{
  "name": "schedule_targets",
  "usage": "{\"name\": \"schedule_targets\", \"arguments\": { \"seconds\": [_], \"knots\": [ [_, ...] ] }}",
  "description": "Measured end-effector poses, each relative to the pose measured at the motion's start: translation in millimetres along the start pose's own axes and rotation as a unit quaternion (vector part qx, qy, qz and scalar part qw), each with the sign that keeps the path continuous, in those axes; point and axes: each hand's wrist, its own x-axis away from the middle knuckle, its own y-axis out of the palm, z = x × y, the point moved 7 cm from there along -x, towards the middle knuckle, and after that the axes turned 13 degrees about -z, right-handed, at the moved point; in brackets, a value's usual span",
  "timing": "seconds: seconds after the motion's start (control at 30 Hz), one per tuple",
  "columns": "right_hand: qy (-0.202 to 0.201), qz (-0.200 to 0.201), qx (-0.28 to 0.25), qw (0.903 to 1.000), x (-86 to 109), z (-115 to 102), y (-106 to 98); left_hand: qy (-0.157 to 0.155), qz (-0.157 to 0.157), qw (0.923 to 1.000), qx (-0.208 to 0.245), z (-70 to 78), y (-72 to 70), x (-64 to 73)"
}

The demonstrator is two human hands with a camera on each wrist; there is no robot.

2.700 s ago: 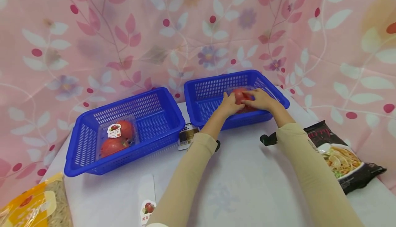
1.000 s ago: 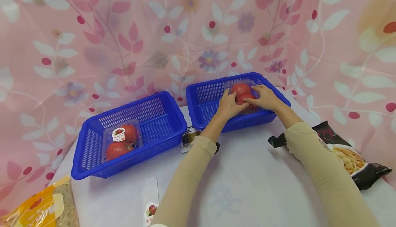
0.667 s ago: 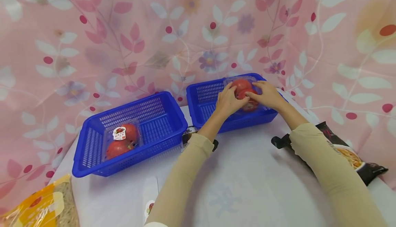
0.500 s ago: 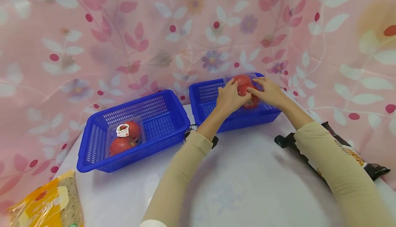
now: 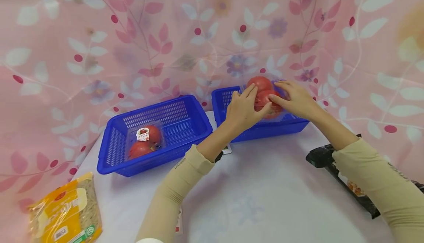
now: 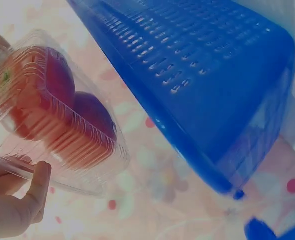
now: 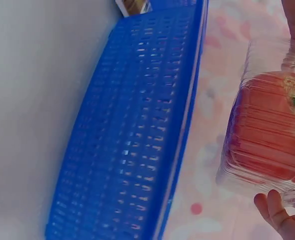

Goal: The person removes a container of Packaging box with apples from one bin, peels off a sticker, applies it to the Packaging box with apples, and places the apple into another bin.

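Note:
Between my two hands is a clear plastic pack of red tomatoes (image 5: pixel 261 84), raised above the right blue basket (image 5: pixel 265 132). My left hand (image 5: pixel 240 111) grips its left edge, thumb and fingers on the rim. On the opposite side my right hand (image 5: pixel 298 99) holds the other edge. Seen in the left wrist view, the ridged pack (image 6: pixel 77 135) hangs apart from the basket wall (image 6: pixel 187 115). The right wrist view shows fingertips (image 7: pixel 273 205) at the pack's edge. Another tomato pack (image 5: pixel 150 134), with a white fruit label, lies in the left blue basket (image 5: pixel 180 129).
A yellow bag of dried food (image 5: pixel 67 213) lies at the front left of the table. A black noodle bag (image 5: pixel 351 187) is partly under my right forearm. A small card package (image 5: pixel 226 150) sits by the baskets, and a labelled strip (image 5: pixel 179 222) is half hidden by my left sleeve.
Both hands have lifted the tomato pack up out of the right basket, toward me. The head view has shifted slightly left. The left basket's pack stays put.

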Motion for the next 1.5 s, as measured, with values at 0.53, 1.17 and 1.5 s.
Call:
{"name": "schedule_targets", "arguments": {
  "seconds": [0.53,1.17,1.5],
  "knots": [
    [-0.113,0.059,0.034,0.9912,61.1,-67.4,18.0,0.132,0.083,0.9875,-0.023,6.2,-16.3,107.3],
    [-0.194,-0.006,-0.024,0.9806,109.3,-121.8,87.6,0.204,0.070,0.9764,-0.012,-10.2,-26.0,225.0],
    [-0.189,-0.086,-0.033,0.9776,112.8,-135.5,134.8,0.139,-0.015,0.9898,-0.025,-21.6,-9.2,262.6]
  ]
}}
